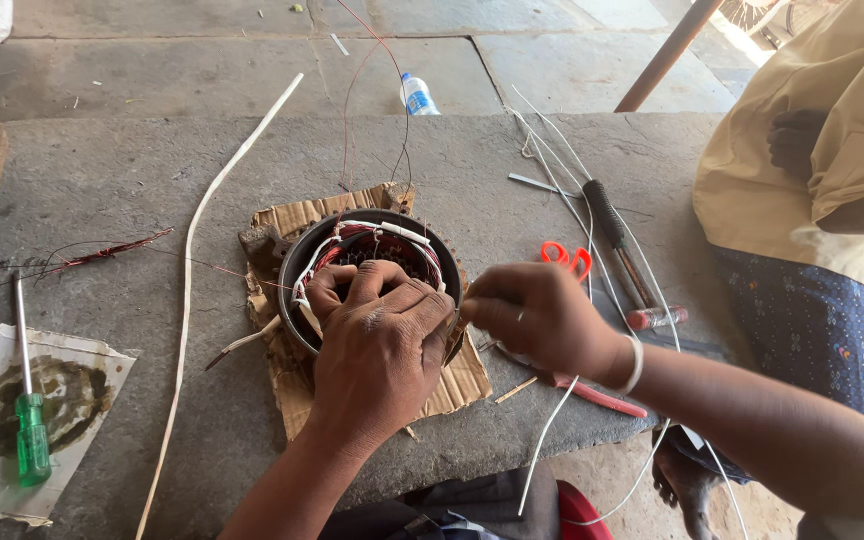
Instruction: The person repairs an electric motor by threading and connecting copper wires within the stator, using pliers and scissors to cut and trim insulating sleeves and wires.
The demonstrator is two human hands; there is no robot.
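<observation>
Copper-wound motor stator [377, 250] sits on cardboard [452, 385] mid-desk, left hand [377, 345] gripping its rim, right hand [537, 315] pinching something small beside it; winding work seems underway, calling for steady fingers.

A grey stone slab [152, 170] carries everything. In its middle lies a piece of cardboard [297, 385] with a round motor stator [372, 250] on it. At nine o'clock lie a stained paper [72, 400] and a green screwdriver [30, 425]. At three o'clock lie orange scissors [567, 255], a black-handled tool [612, 225] and white cords [552, 150]. A long white strip [190, 260] runs from seven to twelve o'clock.
</observation>
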